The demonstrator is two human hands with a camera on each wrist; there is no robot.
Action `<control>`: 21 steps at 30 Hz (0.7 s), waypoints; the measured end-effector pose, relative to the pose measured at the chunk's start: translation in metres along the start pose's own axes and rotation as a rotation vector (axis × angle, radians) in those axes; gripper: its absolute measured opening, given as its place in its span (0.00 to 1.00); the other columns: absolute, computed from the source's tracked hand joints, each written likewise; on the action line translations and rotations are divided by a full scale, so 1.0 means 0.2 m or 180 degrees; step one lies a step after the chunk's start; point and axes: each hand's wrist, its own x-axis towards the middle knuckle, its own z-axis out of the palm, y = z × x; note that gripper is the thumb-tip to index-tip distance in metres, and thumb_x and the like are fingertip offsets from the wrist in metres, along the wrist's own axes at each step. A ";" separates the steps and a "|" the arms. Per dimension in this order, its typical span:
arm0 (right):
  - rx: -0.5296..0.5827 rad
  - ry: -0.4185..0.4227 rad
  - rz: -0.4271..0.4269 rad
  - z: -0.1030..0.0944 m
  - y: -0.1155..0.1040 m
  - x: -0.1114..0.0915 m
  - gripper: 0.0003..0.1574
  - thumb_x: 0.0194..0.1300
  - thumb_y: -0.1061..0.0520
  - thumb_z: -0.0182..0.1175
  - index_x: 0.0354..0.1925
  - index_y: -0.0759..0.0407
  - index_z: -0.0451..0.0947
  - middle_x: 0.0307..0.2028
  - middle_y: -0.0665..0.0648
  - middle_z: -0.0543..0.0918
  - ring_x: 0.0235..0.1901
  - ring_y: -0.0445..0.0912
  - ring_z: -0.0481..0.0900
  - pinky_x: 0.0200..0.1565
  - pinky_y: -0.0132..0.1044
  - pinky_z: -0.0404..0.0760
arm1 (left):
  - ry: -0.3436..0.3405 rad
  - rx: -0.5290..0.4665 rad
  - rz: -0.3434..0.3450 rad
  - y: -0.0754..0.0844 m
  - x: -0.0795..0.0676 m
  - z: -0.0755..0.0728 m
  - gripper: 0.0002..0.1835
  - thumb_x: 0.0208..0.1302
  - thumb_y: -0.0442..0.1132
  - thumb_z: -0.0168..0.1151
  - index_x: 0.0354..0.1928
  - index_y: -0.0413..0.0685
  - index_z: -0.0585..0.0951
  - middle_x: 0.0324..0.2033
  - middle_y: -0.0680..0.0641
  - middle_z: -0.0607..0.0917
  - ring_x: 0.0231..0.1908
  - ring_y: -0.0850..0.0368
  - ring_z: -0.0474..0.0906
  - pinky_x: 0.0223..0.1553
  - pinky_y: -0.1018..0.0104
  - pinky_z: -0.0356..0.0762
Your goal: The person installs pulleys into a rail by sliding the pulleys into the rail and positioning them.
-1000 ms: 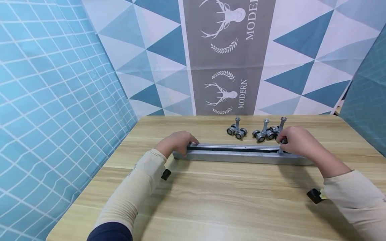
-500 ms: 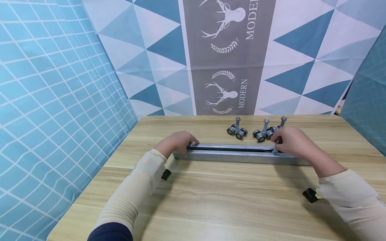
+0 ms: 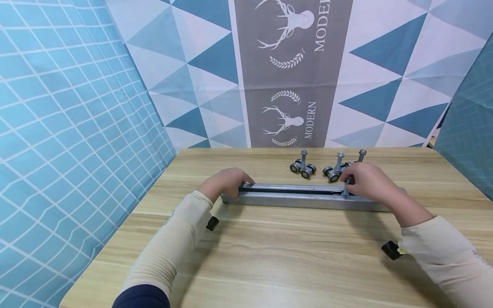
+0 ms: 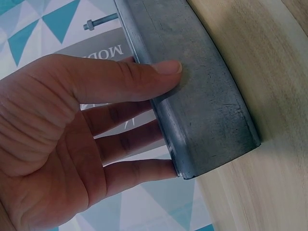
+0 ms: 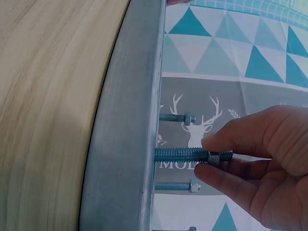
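Observation:
A grey metal track point(image 3: 292, 201) with a slot along its top lies across the table. My left hand point(image 3: 225, 182) grips its left end; in the left wrist view the thumb presses the near side wall point(image 4: 202, 110) and the other fingers reach behind. Near the track's right part, my right hand point(image 3: 367, 182) pinches the nut end of an upright threaded bolt point(image 5: 180, 154) between thumb and fingers. That bolt stands up out of the slot; whatever is on its lower end is hidden inside the track.
Behind the track stand roller trolleys with upright bolts: one left point(image 3: 303, 165), one in the middle point(image 3: 334, 169), and one partly hidden by my right hand point(image 3: 360, 157). The wooden table point(image 3: 285, 252) extends in front. A patterned cloth point(image 3: 285, 77) hangs behind.
My right hand has slid left along the track, and the bolt it pinches has moved left with it. The left hand and the track have stayed in place.

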 end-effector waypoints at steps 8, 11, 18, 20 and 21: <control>0.0053 -0.0012 -0.0068 0.02 -0.02 0.02 0.06 0.53 0.69 0.67 0.32 0.65 0.85 0.28 0.55 0.83 0.24 0.44 0.73 0.29 0.43 0.75 | 0.0005 0.0012 0.0009 0.00 0.00 0.00 0.39 0.43 0.21 0.69 0.61 0.53 0.80 0.54 0.50 0.82 0.39 0.57 0.74 0.41 0.62 0.73; 0.0042 0.0023 -0.0117 0.02 -0.03 0.03 0.06 0.52 0.70 0.67 0.32 0.64 0.85 0.29 0.56 0.84 0.23 0.43 0.73 0.28 0.42 0.74 | 0.0001 0.0006 -0.0009 0.00 0.00 0.00 0.38 0.43 0.21 0.69 0.61 0.53 0.80 0.54 0.50 0.82 0.40 0.57 0.74 0.42 0.62 0.74; 0.0083 0.0137 -0.0242 0.04 -0.04 0.04 0.06 0.52 0.70 0.68 0.31 0.63 0.86 0.27 0.53 0.84 0.23 0.42 0.74 0.28 0.42 0.75 | 0.0008 0.0034 -0.0028 0.01 0.00 0.01 0.38 0.43 0.21 0.69 0.61 0.54 0.80 0.54 0.50 0.82 0.39 0.57 0.74 0.41 0.62 0.73; 0.0107 0.0134 -0.0251 0.05 -0.04 0.04 0.07 0.52 0.70 0.68 0.32 0.63 0.86 0.27 0.53 0.84 0.24 0.41 0.75 0.28 0.41 0.76 | 0.0015 0.0047 -0.0030 0.01 0.00 0.01 0.38 0.43 0.21 0.69 0.61 0.54 0.80 0.54 0.50 0.82 0.39 0.58 0.73 0.41 0.62 0.73; 0.0118 0.0128 -0.0256 0.05 -0.04 0.05 0.07 0.52 0.70 0.67 0.32 0.63 0.86 0.26 0.52 0.84 0.24 0.41 0.75 0.28 0.41 0.76 | 0.0017 0.0047 -0.0032 0.01 0.00 0.01 0.38 0.43 0.21 0.69 0.61 0.54 0.80 0.54 0.50 0.82 0.39 0.58 0.73 0.41 0.62 0.73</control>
